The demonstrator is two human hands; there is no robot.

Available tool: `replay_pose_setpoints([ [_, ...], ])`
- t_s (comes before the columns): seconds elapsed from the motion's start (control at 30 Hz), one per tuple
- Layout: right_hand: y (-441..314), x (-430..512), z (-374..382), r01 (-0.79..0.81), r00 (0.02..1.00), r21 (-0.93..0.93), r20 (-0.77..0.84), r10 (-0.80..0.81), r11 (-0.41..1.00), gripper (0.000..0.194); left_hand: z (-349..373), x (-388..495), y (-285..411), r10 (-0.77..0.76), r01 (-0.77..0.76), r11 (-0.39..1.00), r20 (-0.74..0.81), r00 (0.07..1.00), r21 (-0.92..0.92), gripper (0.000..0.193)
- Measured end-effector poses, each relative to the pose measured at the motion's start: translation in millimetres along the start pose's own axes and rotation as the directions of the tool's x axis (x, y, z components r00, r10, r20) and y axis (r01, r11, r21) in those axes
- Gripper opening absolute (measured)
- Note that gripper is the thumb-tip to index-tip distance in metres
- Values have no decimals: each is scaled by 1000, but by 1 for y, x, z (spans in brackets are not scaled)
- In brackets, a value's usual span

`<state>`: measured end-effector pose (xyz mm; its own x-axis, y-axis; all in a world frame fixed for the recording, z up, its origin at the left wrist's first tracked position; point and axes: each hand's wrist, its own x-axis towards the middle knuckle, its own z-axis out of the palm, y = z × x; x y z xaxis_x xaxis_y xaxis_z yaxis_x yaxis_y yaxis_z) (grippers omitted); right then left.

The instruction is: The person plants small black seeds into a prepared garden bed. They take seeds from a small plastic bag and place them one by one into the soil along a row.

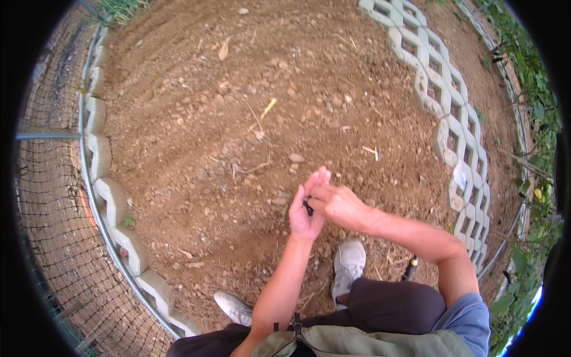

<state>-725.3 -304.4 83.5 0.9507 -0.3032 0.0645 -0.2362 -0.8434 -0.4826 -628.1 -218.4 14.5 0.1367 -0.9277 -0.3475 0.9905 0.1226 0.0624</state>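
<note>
Near the middle of the head view, my left hand is cupped with its palm up over loose brown soil. A small black item lies in that palm; its kind cannot be told. My right hand reaches across from the right, its fingertips bent into the left palm and touching or hovering over the black item. Whether the right fingers pinch anything is hidden by the hand itself.
Pale concrete lattice blocks run down the right side, with leafy plants beyond. Scalloped concrete edging, a metal pipe and black netting border the left. A black, yellow-banded tool handle stands beside my right knee.
</note>
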Motion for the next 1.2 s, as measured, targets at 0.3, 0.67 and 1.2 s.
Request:
replay_pose_setpoints([
  [0.3,5,-1,-1,59,997,74,-51,-55,996,20,-4,4,4,5,-5,1000,63,998,-12,48],
  [0.67,76,-3,-52,-560,680,695,75,729,451,14,-2,1,1,-73,82,957,43,996,-278,46],
  [1.2,219,-21,-36,-720,564,305,-266,782,623,18,-1,1,-10,-128,141,964,69,989,-227,46],
])
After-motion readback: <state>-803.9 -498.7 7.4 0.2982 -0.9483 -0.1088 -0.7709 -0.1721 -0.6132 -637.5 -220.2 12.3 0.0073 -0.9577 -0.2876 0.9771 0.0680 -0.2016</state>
